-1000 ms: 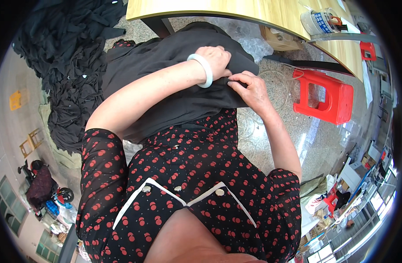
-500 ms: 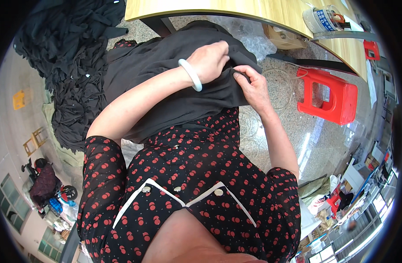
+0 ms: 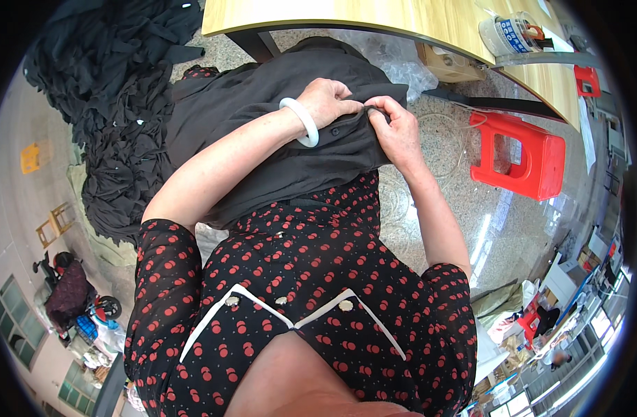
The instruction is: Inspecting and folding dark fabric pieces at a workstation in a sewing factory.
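Note:
A black garment (image 3: 263,90) lies across my lap, its folds spreading to the left. My left hand (image 3: 325,104), with a pale bangle (image 3: 301,121) at the wrist, pinches the cloth near the garment's right edge. Thumb to thumb with it, my right hand (image 3: 400,135) grips the same edge between thumb and bent fingers. A small dark button (image 3: 335,131) shows on the cloth just below my left hand. What exactly lies between the fingertips is too small to make out beyond dark fabric.
Heaped black garments (image 3: 117,125) lie at the left. A wooden-topped table (image 3: 374,15) stands ahead, bearing a clear plastic tub (image 3: 503,35) at its right. On the floor to the right is a red plastic stool (image 3: 541,163); crumpled clear plastic (image 3: 405,69) sits under the table.
My left hand has come down from a blurred, raised position to pinch the cloth beside my right thumb. A button is now exposed. My right hand has shifted slightly left.

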The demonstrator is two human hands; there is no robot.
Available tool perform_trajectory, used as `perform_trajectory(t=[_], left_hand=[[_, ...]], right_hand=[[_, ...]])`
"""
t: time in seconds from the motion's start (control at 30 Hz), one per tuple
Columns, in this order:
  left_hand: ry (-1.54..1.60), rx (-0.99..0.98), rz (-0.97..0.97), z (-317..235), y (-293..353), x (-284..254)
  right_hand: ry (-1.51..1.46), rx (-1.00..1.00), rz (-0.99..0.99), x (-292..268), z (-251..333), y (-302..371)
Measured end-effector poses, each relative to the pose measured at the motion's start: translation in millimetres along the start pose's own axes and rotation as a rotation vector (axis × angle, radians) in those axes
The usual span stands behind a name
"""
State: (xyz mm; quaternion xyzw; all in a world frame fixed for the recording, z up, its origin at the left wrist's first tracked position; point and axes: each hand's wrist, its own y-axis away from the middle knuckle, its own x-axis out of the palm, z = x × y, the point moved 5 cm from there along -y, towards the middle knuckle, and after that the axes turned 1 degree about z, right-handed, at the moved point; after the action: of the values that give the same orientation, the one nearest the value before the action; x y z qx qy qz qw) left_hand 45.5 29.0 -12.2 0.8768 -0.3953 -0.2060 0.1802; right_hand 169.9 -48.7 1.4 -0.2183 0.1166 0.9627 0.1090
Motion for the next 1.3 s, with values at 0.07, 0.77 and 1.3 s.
perform_trajectory(t=[0.07,0.77,1.3], left_hand=[[-0.069,-0.031,-0.009,1.0,-1.5,-1.2],[-0.228,0.148,-0.112,-12.3,-7.9,-5.0],[-0.284,0.234,-0.048,-17.0,-6.7,-0.2]], right_hand=[[0.044,-0.007,0.006,-0.5,1.2,-0.1],[0.040,-0.055,0.114,5.0,2.0,0.2],[0.273,-0.229,-0.088,-3.1,27.5,4.1]])
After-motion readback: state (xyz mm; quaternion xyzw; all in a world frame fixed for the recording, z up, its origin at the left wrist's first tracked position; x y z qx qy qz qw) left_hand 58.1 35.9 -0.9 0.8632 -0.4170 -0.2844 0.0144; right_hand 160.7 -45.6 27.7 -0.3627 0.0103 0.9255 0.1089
